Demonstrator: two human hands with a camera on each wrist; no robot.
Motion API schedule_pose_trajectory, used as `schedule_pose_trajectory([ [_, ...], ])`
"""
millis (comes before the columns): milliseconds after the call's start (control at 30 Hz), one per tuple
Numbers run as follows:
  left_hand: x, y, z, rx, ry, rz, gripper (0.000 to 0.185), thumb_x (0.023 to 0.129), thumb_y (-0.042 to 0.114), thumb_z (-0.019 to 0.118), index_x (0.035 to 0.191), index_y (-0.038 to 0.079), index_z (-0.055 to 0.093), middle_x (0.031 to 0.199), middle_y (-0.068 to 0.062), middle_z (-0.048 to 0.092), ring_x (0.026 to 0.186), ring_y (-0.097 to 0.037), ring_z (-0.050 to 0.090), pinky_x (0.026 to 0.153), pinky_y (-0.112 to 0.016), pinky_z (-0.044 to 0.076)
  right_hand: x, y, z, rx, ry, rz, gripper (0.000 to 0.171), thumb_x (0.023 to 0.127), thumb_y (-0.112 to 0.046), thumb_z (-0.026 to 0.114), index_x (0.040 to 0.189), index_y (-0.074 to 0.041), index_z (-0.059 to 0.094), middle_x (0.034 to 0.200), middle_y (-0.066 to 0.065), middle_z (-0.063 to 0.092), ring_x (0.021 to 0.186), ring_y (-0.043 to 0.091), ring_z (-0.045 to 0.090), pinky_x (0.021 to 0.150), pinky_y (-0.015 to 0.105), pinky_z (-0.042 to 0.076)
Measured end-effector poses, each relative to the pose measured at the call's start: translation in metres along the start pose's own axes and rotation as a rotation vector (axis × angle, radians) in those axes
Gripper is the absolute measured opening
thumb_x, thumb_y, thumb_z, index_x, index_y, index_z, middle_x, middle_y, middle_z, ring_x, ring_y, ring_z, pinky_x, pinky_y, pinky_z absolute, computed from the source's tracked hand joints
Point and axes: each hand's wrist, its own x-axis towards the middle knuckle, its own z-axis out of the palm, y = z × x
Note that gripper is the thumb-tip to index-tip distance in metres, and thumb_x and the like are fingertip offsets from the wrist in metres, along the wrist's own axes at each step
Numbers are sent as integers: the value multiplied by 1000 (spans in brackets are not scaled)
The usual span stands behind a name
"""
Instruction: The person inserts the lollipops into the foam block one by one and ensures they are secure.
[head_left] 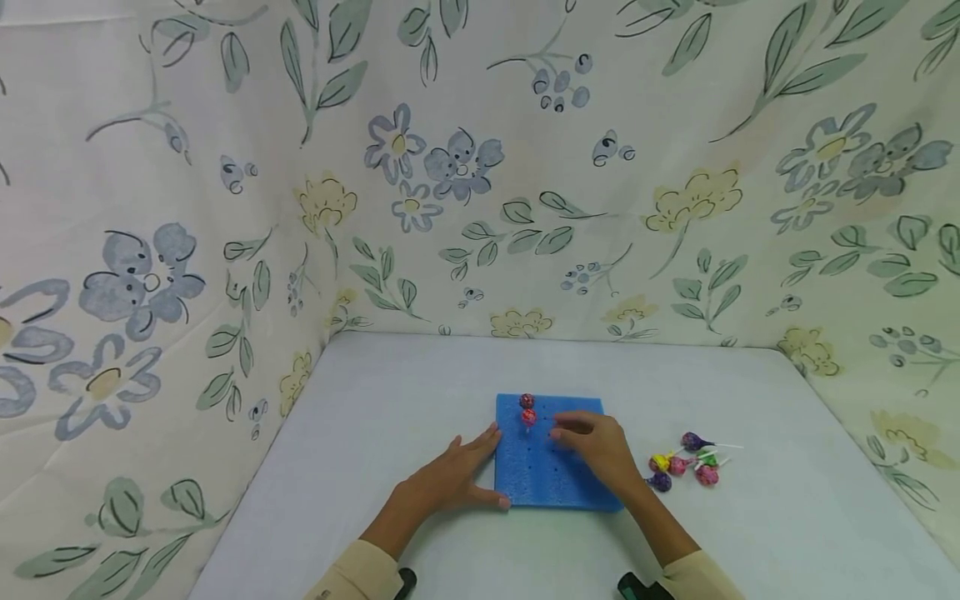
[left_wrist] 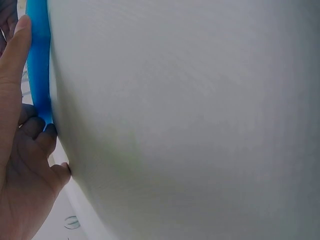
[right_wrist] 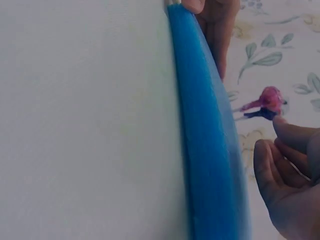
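Observation:
A blue foam board (head_left: 525, 487) with rows of small holes lies on the white table. Two lollipops, a dark red one (head_left: 527, 401) and a bright red one (head_left: 528, 417), stand in its upper left part, one behind the other. My left hand (head_left: 453, 477) rests against the board's left side, fingers extended and thumb at the near corner. Over the board's right half hovers my right hand (head_left: 596, 446), its fingers bent loosely. The right wrist view shows a gap between its thumb (right_wrist: 295, 136) and fingers, with nothing visible held there.
Right of the board several wrapped lollipops lie in a loose pile, among them a purple one (head_left: 692, 441), a yellow one (head_left: 659, 462), a pink one (head_left: 707, 475) and a dark blue one (head_left: 660, 481). A floral cloth (head_left: 480, 275) hangs behind and beside the table (head_left: 405, 375).

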Motion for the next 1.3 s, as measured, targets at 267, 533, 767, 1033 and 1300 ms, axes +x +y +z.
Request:
schedule_pose_trajectory([
  [267,-2,0,-1,3,0,15,114,87,66,78,170,11,22,179,-2,14,164,-24,21,133,-57,14,-15,4,-29,-3,40,32,43,98,-37,78,130,-8,75,123,7,77,118,26,73,96,28,61],
  [533,0,1,-1,20,2,19,115,87,66,77,170,10,22,179,-3,15,163,-24,22,132,-57,15,-32,6,-62,-2,95,60,50,99,-41,76,133,-4,72,125,13,77,115,29,75,92,18,59],
  [767,-1,2,-2,1,-1,21,114,87,64,79,170,9,22,179,-4,15,163,-25,22,133,-58,14,-43,12,-92,-14,125,126,58,98,-46,77,136,-3,70,122,9,79,102,18,78,83,22,61],
  [1033,0,1,-1,3,-1,15,115,86,66,78,170,11,22,179,-2,15,164,-24,21,133,-57,13,-56,21,-124,-81,168,239,67,94,-57,76,137,-6,71,122,2,79,96,-4,69,80,16,57],
  [1300,2,-3,3,16,3,9,116,86,70,76,170,13,21,179,0,14,164,-23,21,133,-56,13,-69,40,-150,-121,216,258,64,96,-54,76,137,-4,71,114,-7,80,90,-4,68,75,17,55],
])
